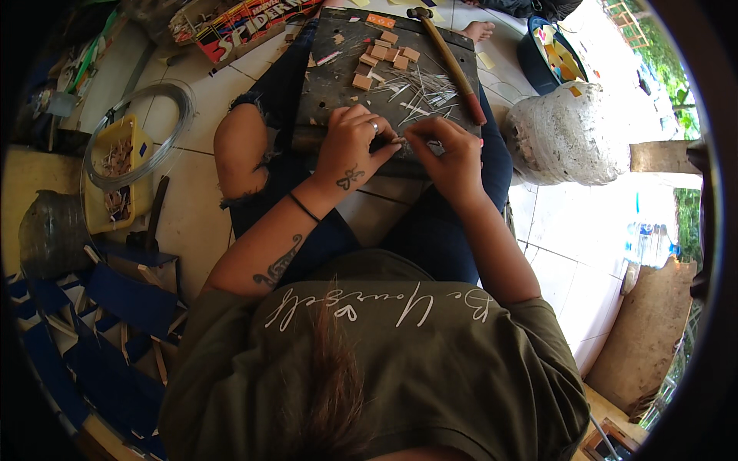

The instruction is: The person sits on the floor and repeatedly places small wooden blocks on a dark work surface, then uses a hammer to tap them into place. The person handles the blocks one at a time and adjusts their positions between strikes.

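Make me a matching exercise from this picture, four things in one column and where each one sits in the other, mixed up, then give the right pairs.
Things:
1. hammer
2. coil of wire
3. small wooden blocks
4. yellow tray

Places:
A. on the floor at the person's left, under the wire coil
B. along the right edge of the dark work board
C. on the far part of the board, beyond the thin slivers
D. on the tiled floor, lying over the tray

Pairs: 1-B, 2-D, 3-C, 4-A

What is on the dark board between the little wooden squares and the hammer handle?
In the head view, a loose heap of thin pale slivers lies on the dark board, between the wooden squares and the hammer handle.
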